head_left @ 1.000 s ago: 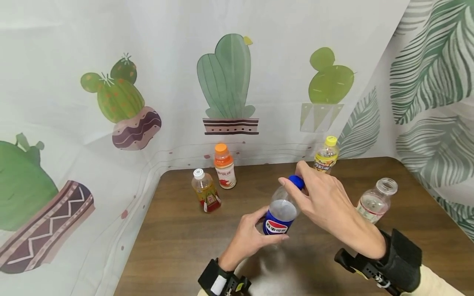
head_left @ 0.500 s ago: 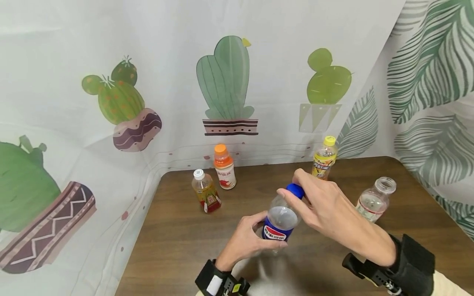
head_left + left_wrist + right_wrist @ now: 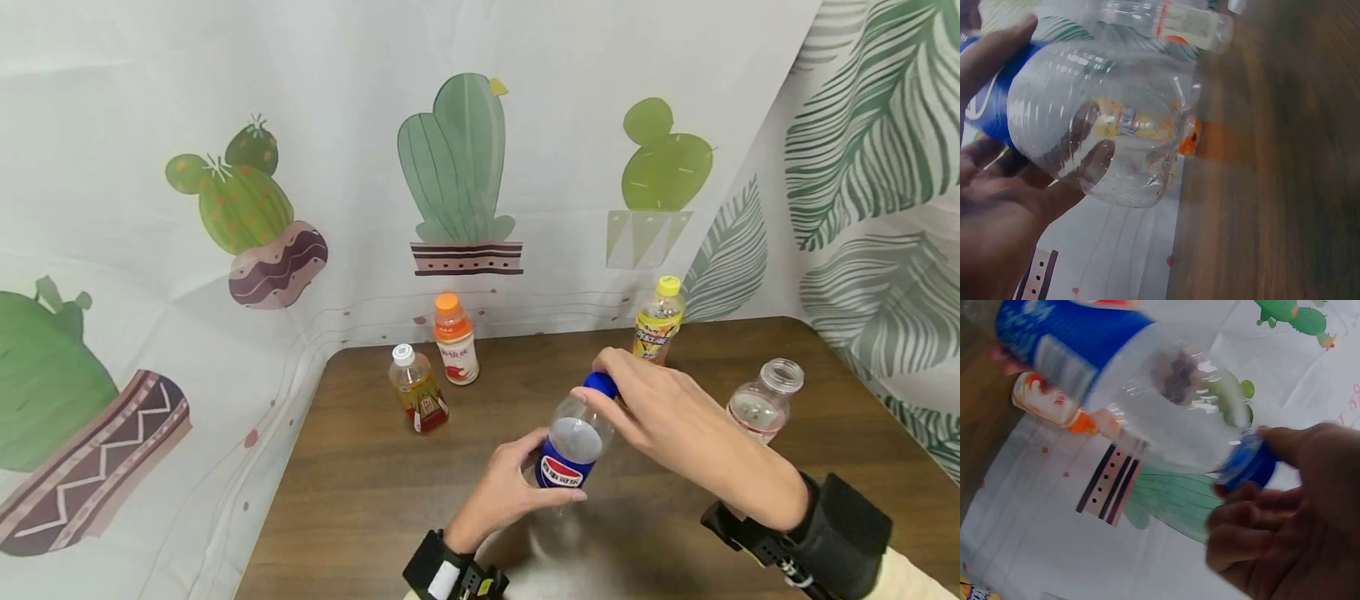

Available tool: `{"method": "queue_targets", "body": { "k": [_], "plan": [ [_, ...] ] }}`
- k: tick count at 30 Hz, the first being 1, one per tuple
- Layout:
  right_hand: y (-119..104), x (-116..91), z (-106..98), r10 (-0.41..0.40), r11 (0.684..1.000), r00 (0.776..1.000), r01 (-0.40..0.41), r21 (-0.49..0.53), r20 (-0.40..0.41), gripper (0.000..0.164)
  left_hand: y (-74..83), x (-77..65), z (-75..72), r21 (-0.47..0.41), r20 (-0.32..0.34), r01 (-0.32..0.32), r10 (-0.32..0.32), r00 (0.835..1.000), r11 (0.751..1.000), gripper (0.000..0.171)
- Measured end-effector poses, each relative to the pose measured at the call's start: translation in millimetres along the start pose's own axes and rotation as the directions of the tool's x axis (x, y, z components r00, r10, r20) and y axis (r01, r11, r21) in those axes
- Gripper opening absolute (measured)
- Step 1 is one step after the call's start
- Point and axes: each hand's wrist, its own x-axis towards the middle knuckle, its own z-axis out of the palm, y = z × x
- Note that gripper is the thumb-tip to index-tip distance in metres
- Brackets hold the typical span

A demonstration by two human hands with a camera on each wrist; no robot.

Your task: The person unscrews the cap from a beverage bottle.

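Note:
A clear plastic soda bottle (image 3: 576,437) with a blue label is held tilted over the table, its cap end leaning right and away. My left hand (image 3: 510,487) grips it round the label, the thumb lying across the near side. At the top, my right hand (image 3: 660,412) pinches the blue cap (image 3: 601,383) between thumb and fingers. The right wrist view shows that cap (image 3: 1250,461) on the bottle's neck. Seen from the left wrist, the bottle's clear base (image 3: 1147,150) appears raised off the wood. Some left fingers show only through the plastic.
An amber drink bottle (image 3: 420,396) and an orange-capped bottle (image 3: 456,346) stand at the back left. Behind the right hand is a yellow-capped bottle (image 3: 658,325). Farther right stands an uncapped clear bottle (image 3: 761,408). A printed cloth (image 3: 360,167) hangs behind the wooden table (image 3: 360,500).
My right wrist has moved a little right and down, its hand still on the cap. The bottle and my left hand have shifted only slightly downward.

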Motion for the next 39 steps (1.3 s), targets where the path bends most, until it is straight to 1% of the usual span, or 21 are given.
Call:
{"method": "queue_targets", "body": {
  "k": [3,5,8,11,13,15,18,23,26,28,31,35,39],
  "plan": [
    [-1,0,-2,0.100,0.994,0.995,-0.100,-0.033,0.010,0.027,-1.4,1.4,2.9,0.029,-0.043,0.015,-0.014,0.999,0.999,0.061],
    [-2,0,-4,0.150,0.988,0.989,-0.150,-0.046,0.000,0.031,-1.4,1.9,3.5,0.053,-0.067,0.020,-0.017,0.998,0.998,0.060],
    [-6,2,-6,0.204,0.977,0.979,-0.205,-0.050,-0.024,0.033,-2.3,4.1,3.9,0.110,-0.096,0.000,0.011,0.995,0.994,0.062],
    [-10,4,-6,0.253,0.966,0.967,-0.254,-0.053,-0.019,0.036,-3.0,5.6,4.1,0.166,-0.119,-0.031,0.051,0.992,0.986,0.063],
    [-13,4,-5,0.280,0.958,0.960,-0.280,-0.055,-0.006,0.041,-3.2,6.0,4.1,0.182,-0.132,-0.041,0.066,0.989,0.982,0.064],
    [-14,5,-4,0.298,0.953,0.955,-0.297,-0.065,-0.002,0.045,-3.5,6.4,4.3,0.200,-0.147,-0.048,0.078,0.986,0.979,0.065],
    [-15,4,-1,0.316,0.946,0.949,-0.316,-0.073,-0.018,0.048,-4.1,7.5,5.2,0.218,-0.156,-0.049,0.084,0.984,0.975,0.066],
    [-14,2,3,0.330,0.933,0.940,-0.339,-0.119,-0.089,0.050,-4.3,8.7,7.4,0.245,-0.179,-0.052,0.098,0.979,0.968,0.067],
    [-12,2,6,0.350,0.926,0.933,-0.359,-0.118,-0.088,0.049,-4.3,7.2,7.9,0.259,-0.194,-0.042,0.095,0.976,0.965,0.067],
    [-11,3,8,0.365,0.923,0.928,-0.371,-0.097,-0.078,0.047,-4.6,6.1,8.0,0.270,-0.198,-0.037,0.093,0.976,0.962,0.068],
    [-10,4,12,0.350,0.932,0.932,-0.356,-0.069,-0.092,0.045,-4.9,5.0,7.7,0.268,-0.194,-0.034,0.088,0.977,0.963,0.068],
    [-9,2,15,0.261,0.961,0.951,-0.273,-0.050,-0.166,0.041,-2.5,4.3,5.6,0.247,-0.180,-0.032,0.078,0.981,0.969,0.067],
    [-7,1,15,0.177,0.982,0.961,-0.187,-0.028,-0.211,0.038,0.2,4.3,3.2,0.236,-0.168,-0.043,0.085,0.982,0.971,0.065]
  ]
}}
